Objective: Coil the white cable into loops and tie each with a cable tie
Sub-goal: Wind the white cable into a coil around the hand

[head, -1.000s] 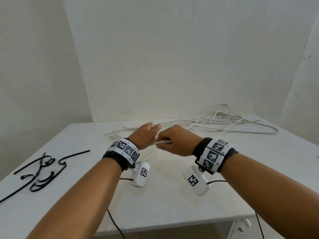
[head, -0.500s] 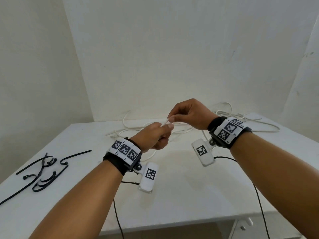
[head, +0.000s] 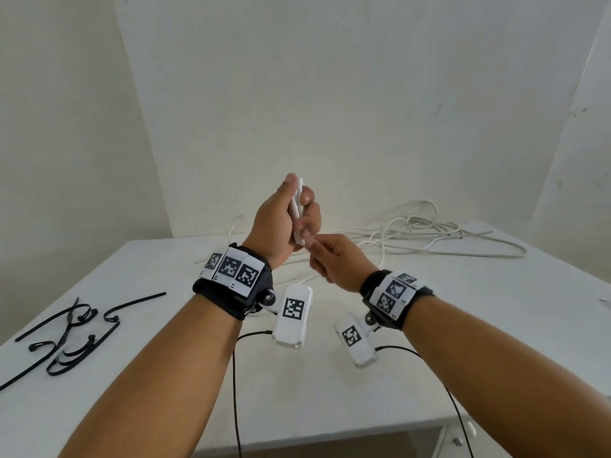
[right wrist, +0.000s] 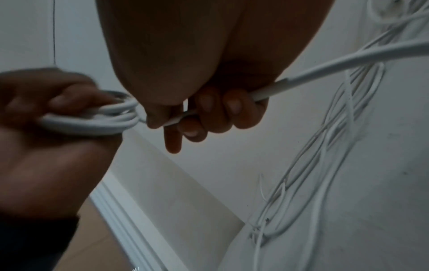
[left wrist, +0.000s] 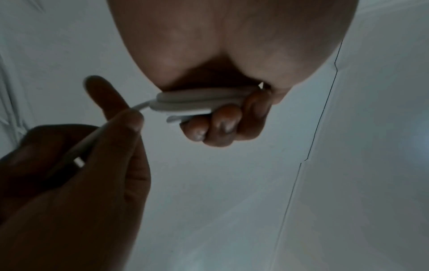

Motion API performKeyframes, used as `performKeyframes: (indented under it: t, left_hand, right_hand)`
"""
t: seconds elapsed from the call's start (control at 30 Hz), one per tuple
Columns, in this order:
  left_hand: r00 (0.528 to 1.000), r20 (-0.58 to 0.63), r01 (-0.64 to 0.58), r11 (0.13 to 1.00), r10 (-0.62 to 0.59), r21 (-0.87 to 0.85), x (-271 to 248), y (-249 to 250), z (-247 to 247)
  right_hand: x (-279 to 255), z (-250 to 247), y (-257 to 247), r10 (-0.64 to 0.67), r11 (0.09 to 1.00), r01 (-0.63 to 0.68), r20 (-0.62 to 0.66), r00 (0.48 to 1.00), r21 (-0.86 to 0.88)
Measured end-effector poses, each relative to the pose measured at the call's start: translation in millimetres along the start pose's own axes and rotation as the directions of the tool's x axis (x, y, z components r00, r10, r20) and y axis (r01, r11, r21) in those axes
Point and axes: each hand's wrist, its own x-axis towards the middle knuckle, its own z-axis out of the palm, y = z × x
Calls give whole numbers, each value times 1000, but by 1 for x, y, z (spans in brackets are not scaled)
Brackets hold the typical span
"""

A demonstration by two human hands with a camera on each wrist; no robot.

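My left hand (head: 291, 216) is raised above the table and grips a small upright coil of white cable (head: 298, 213); in the left wrist view the coil (left wrist: 197, 102) lies under curled fingers. My right hand (head: 330, 259) sits just below it and pinches the free run of cable (right wrist: 301, 77) where it leaves the coil (right wrist: 92, 119). The loose rest of the white cable (head: 413, 233) lies tangled at the back right of the table. Black cable ties (head: 69, 335) lie at the table's left edge, away from both hands.
The white table (head: 165, 391) stands in a corner between white walls. Its front edge runs below my forearms. Thin black leads (head: 235, 375) hang from the wrist cameras over the front of the table.
My left hand has risen and turned the coil upright. My right hand has come down from above the left hand to just below it, still holding the cable.
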Motion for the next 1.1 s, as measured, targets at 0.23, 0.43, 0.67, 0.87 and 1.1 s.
performKeyframes:
  t: [0.23,0.43,0.67,0.87,1.1]
  left_hand:
    - [986,-144,18,814,81,580,2,-19,-15]
    - [984,-150,50,658,97,751,-2,-41,-29]
    - [978,-143,203,556,-150,806,-8,-44,-34]
    - [940,-18,251,655,-341,713,-23,-49,-27]
    - [916,184,250,866,-356,432,-30,-41,-17]
  right_hand:
    - [-3,16,1,-43,920,98,150,988,-379]
    - [-8,6,-11,-33,827,163,243,969,-537]
    - [-3,-25,-28,-128,812,261,276,953,-522]
    - [7,-55,-27,-140,924,179,137,981,-339]
    - [12,-73,-20,-116,987,119,33,993,-108]
